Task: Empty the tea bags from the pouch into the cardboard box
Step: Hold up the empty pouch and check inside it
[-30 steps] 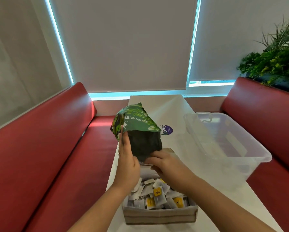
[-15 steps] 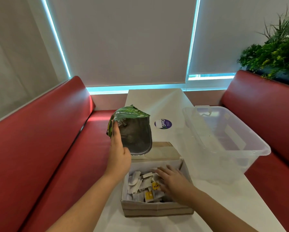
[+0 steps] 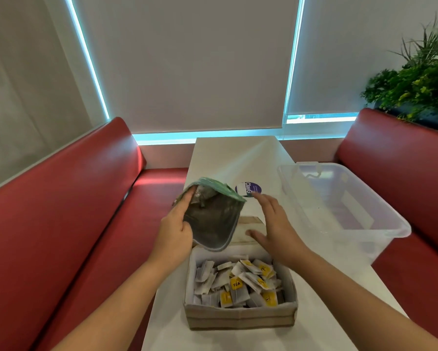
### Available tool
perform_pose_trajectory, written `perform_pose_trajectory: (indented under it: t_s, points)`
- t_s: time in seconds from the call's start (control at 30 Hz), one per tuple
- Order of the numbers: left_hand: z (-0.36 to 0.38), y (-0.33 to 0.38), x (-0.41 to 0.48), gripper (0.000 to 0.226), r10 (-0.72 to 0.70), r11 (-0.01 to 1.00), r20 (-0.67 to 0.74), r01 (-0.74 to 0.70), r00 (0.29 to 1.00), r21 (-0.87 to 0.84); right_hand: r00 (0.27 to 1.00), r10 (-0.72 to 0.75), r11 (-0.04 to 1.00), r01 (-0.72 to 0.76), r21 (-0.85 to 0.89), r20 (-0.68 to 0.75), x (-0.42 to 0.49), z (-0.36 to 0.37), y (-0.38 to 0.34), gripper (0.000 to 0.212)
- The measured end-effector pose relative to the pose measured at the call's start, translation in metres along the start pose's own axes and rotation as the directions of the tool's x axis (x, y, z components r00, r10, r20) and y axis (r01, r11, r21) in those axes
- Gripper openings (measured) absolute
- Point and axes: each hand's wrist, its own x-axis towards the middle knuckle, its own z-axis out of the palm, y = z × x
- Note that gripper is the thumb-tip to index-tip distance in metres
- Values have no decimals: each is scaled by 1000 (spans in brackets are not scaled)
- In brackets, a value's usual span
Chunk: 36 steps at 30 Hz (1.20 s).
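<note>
My left hand [image 3: 175, 228] grips the green pouch [image 3: 212, 219] by its left edge, holding it tilted above the far left corner of the cardboard box [image 3: 240, 319]. The pouch's open mouth faces me and shows a dark silvery inside. Several white tea bags [image 3: 238, 283] with yellow tags fill the box. Above the box's far right side hovers my right hand [image 3: 273, 225], fingers spread, palm turned toward the pouch, touching nothing.
The box stands near the front of a narrow white table [image 3: 228, 158]. A clear plastic bin [image 3: 339, 201] sits at the right of the table. A purple round sticker [image 3: 248, 189] lies beyond the pouch. Red bench seats [image 3: 60, 211] flank both sides.
The pouch has been tipped from upside down to mouth toward me. My right hand left the pouch, dipped among the tea bags, then rose beside the pouch.
</note>
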Motion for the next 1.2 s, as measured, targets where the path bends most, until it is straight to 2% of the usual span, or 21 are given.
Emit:
perform_pose_trajectory:
  t_s: [0.07, 0.13, 0.23, 0.33, 0.47, 0.53, 0.63, 0.67, 0.77, 0.9, 1.0, 1.1, 1.2]
  points:
    - [-7, 7, 0, 79, 2, 1000, 22, -1, 1000, -22, 1000, 4, 1000, -4, -10, -28, 12, -4, 2, 81]
    - [-15, 13, 0, 81, 7, 999, 54, -4, 999, -48, 1000, 8, 999, -9, -46, -24, 22, -7, 7, 73]
    - [-25, 25, 2, 81, -4, 997, 73, 9, 997, -71, 1000, -13, 994, 13, -109, 4, 26, -11, 13, 47]
    - [-34, 40, 9, 71, -47, 996, 39, 50, 998, -77, 998, -50, 995, 47, -91, -27, 22, -10, 13, 19]
    - [-49, 51, 19, 68, -30, 989, 59, 38, 998, -140, 998, -24, 999, 22, -31, -63, 21, -10, 6, 7]
    - [-55, 51, 26, 61, -30, 966, 10, 32, 999, -257, 995, -4, 999, 9, 44, -102, 21, -15, 0, 11]
    - [-60, 46, 30, 28, -95, 861, -79, 42, 992, -506, 978, 83, 983, -49, 178, -190, 23, -23, -9, 13]
    - [-60, 40, 29, 27, -108, 841, -87, 44, 990, -540, 972, 125, 969, -77, 234, -201, 24, -25, -11, 12]
    - [-55, 29, 20, 50, -49, 902, -27, 33, 998, -431, 962, 208, 917, -130, 378, -176, 28, -31, -19, 8]
    - [-38, 12, 5, 21, -77, 900, 127, 124, 989, -418, 955, 247, 847, -129, 516, -167, 28, -41, -35, 9]
    - [-32, 0, -1, 11, -93, 931, 22, 95, 995, -353, 948, 260, 812, -111, 573, -184, 24, -46, -47, 9]
    - [-28, 2, -4, 14, -142, 887, -105, 79, 984, -455, 942, 264, 798, -92, 596, -207, 16, -43, -56, 14]
    - [-25, 7, -6, 14, -206, 874, -186, 95, 961, -478, 939, 284, 811, -129, 570, -192, -1, -27, -63, 26]
